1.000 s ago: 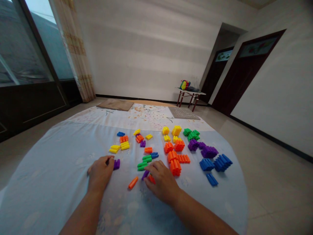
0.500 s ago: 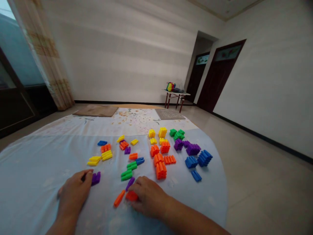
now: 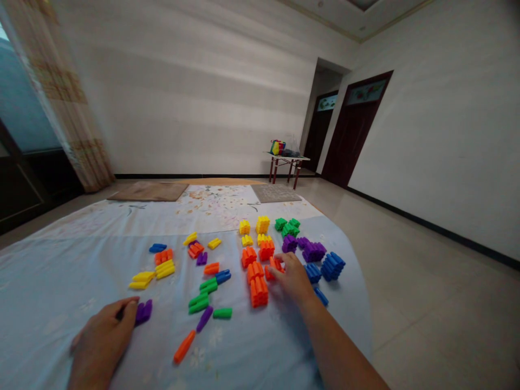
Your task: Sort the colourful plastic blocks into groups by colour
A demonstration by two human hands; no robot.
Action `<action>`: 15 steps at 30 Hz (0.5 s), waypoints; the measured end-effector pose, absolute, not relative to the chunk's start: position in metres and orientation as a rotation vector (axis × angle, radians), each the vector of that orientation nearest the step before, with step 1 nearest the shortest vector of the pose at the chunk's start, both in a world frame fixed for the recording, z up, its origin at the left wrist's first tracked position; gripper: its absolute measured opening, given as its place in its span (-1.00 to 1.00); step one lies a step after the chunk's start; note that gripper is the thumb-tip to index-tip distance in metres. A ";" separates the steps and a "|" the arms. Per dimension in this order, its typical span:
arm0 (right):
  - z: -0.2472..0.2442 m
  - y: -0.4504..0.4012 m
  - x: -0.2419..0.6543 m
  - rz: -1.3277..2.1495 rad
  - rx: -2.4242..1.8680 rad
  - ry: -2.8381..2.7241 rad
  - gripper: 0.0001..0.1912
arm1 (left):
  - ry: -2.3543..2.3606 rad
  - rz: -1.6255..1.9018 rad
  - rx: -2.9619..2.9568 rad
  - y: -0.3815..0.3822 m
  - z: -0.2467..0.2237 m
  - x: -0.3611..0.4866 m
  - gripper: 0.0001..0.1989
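Note:
My left hand (image 3: 103, 337) rests at the left front of the cloth, thumb and fingers closed at one end of a joined purple block piece (image 3: 143, 312). Over the orange blocks, my right hand (image 3: 293, 275) pinches an orange block piece (image 3: 273, 269), partly hidden by its fingers. Just left of that stand stacked orange blocks (image 3: 259, 292). Blue blocks (image 3: 333, 266) lie to the right of the hand, partly behind it. Between the hands are a loose orange peg (image 3: 184, 347), a purple peg (image 3: 204, 319) and a green piece (image 3: 222, 313).
Yellow (image 3: 262, 225), green (image 3: 291, 228) and purple blocks (image 3: 314, 251) are grouped by colour at the back right. Mixed pieces, such as a yellow pair (image 3: 165, 269), are scattered left of centre. Two flat boards (image 3: 148, 191) lie at the table's far side; a small table (image 3: 287, 158) stands beyond.
My right hand has moved right and away from me, carrying the orange piece from the front middle to the orange group. The green piece it covered now shows. My left hand stays at the purple piece.

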State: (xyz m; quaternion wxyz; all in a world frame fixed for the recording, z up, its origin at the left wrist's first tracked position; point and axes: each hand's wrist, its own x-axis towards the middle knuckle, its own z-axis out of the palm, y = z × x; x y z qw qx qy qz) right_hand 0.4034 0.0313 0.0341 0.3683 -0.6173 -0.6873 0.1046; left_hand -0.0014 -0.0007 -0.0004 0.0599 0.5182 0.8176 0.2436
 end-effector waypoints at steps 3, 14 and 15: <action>0.024 0.033 0.401 0.286 -1.626 -1.809 -0.74 | 2.461 0.749 1.558 0.000 -0.002 -0.003 -0.53; 0.021 0.033 0.400 0.309 -1.550 -1.838 -0.72 | 2.480 0.715 1.492 -0.005 0.010 0.008 -0.50; 0.021 0.033 0.402 0.299 -1.528 -1.823 -0.72 | 2.478 0.726 1.497 -0.005 0.011 0.009 -0.50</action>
